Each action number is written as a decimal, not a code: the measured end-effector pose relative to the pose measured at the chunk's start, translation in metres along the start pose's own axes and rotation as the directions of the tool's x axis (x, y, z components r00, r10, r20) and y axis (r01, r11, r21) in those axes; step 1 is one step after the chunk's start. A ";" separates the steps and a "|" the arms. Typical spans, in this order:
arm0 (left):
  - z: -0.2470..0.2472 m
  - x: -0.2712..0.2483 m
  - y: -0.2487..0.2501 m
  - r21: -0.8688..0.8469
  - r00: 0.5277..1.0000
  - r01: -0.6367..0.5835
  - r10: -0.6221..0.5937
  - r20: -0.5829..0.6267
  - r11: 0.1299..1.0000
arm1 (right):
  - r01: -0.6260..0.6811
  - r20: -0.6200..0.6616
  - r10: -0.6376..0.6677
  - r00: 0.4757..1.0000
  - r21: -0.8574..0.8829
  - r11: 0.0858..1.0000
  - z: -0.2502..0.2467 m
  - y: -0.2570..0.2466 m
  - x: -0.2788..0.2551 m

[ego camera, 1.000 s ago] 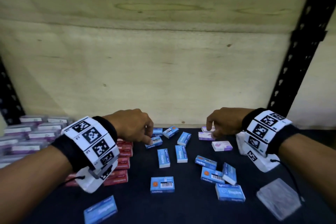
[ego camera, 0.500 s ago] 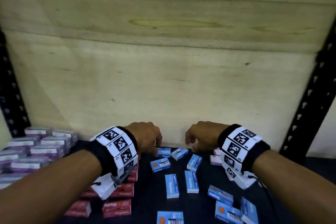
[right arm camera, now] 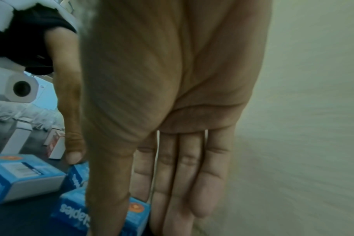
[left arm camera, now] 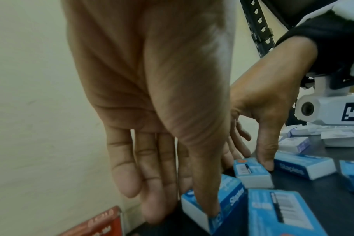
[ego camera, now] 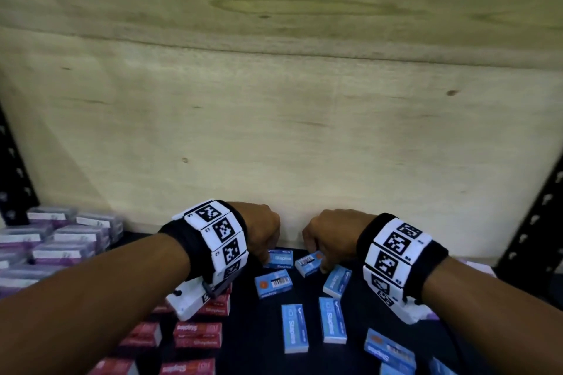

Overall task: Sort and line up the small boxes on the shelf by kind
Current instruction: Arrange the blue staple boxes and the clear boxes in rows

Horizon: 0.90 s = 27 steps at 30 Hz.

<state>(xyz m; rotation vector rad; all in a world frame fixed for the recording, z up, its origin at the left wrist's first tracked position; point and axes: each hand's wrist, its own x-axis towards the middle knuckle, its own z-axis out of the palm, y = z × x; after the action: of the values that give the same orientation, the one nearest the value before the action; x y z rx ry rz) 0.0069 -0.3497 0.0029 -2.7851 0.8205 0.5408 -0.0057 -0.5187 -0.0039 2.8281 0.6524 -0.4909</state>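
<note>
Small blue staple boxes lie scattered on the dark shelf [ego camera: 253, 344]. At the back wall, my left hand [ego camera: 268, 256] reaches down and pinches one blue box [ego camera: 281, 259] between thumb and fingers; the left wrist view shows the thumb on its near edge [left arm camera: 222, 199]. Close beside it, my right hand [ego camera: 316, 259] pinches a second blue box [ego camera: 309, 262], barcode side up, the same box [right arm camera: 103, 212] under the thumb in the right wrist view. More blue boxes [ego camera: 295, 328] lie nearer to me.
Purple boxes [ego camera: 61, 240] are stacked in rows at the left, red boxes [ego camera: 198, 332] under my left forearm. A plywood wall [ego camera: 274, 131] closes the back. Black slotted uprights [ego camera: 542, 216] stand at both sides. White and purple boxes [left arm camera: 293, 143] lie right of my right hand.
Both hands have moved toward the back wall and closer together. My right hand left the purple boxes at the right and came to a blue box. The view has tilted upward.
</note>
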 end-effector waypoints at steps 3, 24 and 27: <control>0.001 0.002 0.003 -0.006 1.000 0.004 -0.004 -0.019 1.000 | -0.007 -0.030 0.008 1.000 0.038 0.999 0.003 0.004 -0.005; 0.006 0.020 0.021 -0.109 0.972 -0.021 -0.005 -0.235 0.994 | -0.094 -0.015 0.095 0.995 0.072 0.993 0.017 0.037 -0.037; 0.006 0.018 0.021 -0.111 0.971 -0.020 -0.007 -0.238 0.994 | -0.101 -0.026 0.104 0.994 0.075 0.992 0.017 0.035 -0.037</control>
<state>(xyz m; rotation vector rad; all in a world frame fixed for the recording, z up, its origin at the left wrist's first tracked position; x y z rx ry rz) 0.0077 -0.3747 -0.0116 -2.9942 0.8703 0.2631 -0.0260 -0.5681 -0.0025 2.9256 0.5008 -0.4649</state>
